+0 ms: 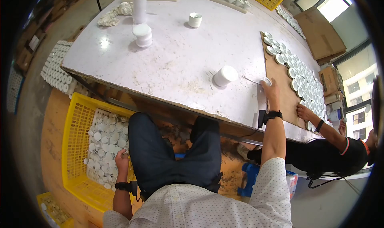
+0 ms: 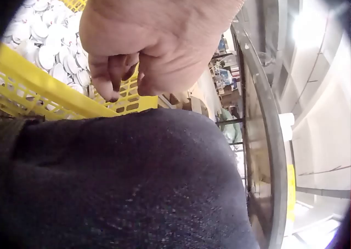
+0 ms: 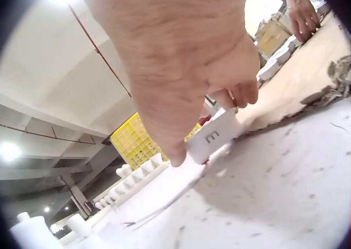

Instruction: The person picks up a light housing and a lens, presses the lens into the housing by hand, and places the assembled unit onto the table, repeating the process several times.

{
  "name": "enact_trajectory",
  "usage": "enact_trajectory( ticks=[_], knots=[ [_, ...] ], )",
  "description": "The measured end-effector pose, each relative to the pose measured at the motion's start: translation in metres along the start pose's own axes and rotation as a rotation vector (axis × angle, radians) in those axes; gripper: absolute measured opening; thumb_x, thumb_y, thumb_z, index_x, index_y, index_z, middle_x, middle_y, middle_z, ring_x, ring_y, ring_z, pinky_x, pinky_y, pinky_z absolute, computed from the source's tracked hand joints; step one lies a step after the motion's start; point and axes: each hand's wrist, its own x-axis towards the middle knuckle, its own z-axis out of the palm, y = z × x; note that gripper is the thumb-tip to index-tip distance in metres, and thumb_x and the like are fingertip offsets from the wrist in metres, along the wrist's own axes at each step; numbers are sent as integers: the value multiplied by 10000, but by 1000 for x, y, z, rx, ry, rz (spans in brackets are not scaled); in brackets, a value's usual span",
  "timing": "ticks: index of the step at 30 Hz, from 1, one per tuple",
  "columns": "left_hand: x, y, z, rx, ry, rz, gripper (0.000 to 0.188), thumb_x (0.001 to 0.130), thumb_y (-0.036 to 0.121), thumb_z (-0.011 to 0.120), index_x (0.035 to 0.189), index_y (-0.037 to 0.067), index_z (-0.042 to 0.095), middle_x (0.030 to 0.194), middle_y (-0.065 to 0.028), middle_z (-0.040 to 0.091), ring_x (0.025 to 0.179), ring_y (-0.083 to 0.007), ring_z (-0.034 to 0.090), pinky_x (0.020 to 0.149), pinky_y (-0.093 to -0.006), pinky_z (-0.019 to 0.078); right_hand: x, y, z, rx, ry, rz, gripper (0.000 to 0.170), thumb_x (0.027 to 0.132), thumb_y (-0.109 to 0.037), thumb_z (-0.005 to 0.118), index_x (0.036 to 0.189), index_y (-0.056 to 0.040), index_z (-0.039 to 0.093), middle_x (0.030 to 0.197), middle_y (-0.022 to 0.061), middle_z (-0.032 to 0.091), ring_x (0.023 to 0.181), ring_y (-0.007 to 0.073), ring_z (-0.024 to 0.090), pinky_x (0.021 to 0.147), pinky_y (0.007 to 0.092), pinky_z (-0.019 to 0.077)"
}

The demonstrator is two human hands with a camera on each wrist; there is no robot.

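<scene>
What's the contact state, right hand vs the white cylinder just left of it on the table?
Apart. The head view shows it: pale tabletop is visible between the right hand and the white cylinder.

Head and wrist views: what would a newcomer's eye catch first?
Probably the many white round pieces on the cardboard at the right of the table. Then the yellow crate of white discs, lower left, and the right hand pinching a small white piece by the cardboard's edge.
</scene>
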Motion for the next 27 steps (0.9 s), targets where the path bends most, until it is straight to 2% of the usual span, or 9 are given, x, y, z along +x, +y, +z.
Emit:
enact_trajectory(
  ticks=[4, 7, 13, 15, 17, 18, 21, 25, 27],
  knots=[
    [-2, 29, 3, -55, -23, 45, 202, 804, 7, 521, 996, -33, 571, 985, -93, 597, 752, -118, 557, 645, -247, 465, -12, 6, 0, 30, -2, -10, 749, 647, -404, 685, 1230, -3, 439, 1136, 260, 513, 1021, 363, 529, 878, 405, 417],
    [-30, 91, 20, -107, -79, 142, 204, 811, 3, 536, 1008, -39, 566, 1029, -97, 593, 817, -123, 568, 684, -245, 465, -43, -11, -18, 50, 158, -228, 698, 672, -339, 692, 1241, -30, 429, 1139, 228, 519, 1030, 352, 525, 865, 397, 425],
    [-84, 204, 89, -324, -806, 321, 535, 766, -52, 568, 1257, -20, 359, 1298, -161, 413, 1174, -254, 445, 864, -293, 428, -158, -81, -33, 469, -147, -780, 743, 570, -110, 777, 1226, -31, 437, 1182, 168, 503, 1049, 311, 510, 876, 370, 429],
    [-100, 228, 113, -219, -948, 406, 698, 732, -77, 591, 1331, 35, 251, 1363, -162, 320, 1199, -243, 407, 905, -310, 402, -194, -103, -34, 550, -316, -833, 741, 565, -120, 781, 1219, -29, 444, 1179, 170, 504, 1039, 317, 510, 871, 377, 432],
    [-113, 234, 134, -260, -1018, 291, 771, 707, -85, 616, 1348, 54, 212, 1376, -160, 293, 1201, -246, 402, 917, -319, 398, -222, -118, -31, 599, -457, -913, 750, 552, -141, 793, 1211, -32, 450, 1170, 173, 505, 1026, 325, 507, 864, 377, 433],
    [-117, 231, 143, -304, -1059, 278, 798, 699, -79, 628, 1355, 57, 195, 1364, -152, 304, 1193, -230, 406, 925, -314, 396, -233, -126, -30, 624, -498, -929, 757, 553, -157, 795, 1214, -33, 448, 1163, 172, 506, 1024, 328, 505, 861, 377, 433],
    [-124, 223, 140, 68, -797, 595, 792, 655, -28, 706, 1320, 48, 284, 1233, -118, 456, 1125, -178, 459, 923, -286, 397, -256, -135, -24, 601, -642, -871, 783, 578, -233, 785, 1246, -39, 425, 1168, 171, 495, 1043, 333, 495, 870, 371, 429],
    [-119, 200, 129, -33, -756, 478, 763, 621, -13, 744, 1273, 29, 348, 1155, -99, 517, 1079, -176, 495, 914, -295, 406, -236, -137, -25, 613, -660, -854, 624, 632, -249, 754, 1157, -14, 512, 1062, 184, 557, 1011, 333, 532, 856, 369, 444],
    [-112, 188, 117, -85, -730, 470, 706, 632, 12, 737, 1240, 19, 379, 1128, -105, 539, 1064, -185, 513, 905, -307, 416, -204, -135, -17, 639, -457, -481, 477, 666, -223, 741, 1040, 9, 558, 870, 137, 584, 755, 218, 571, 678, 313, 474]
  ],
)
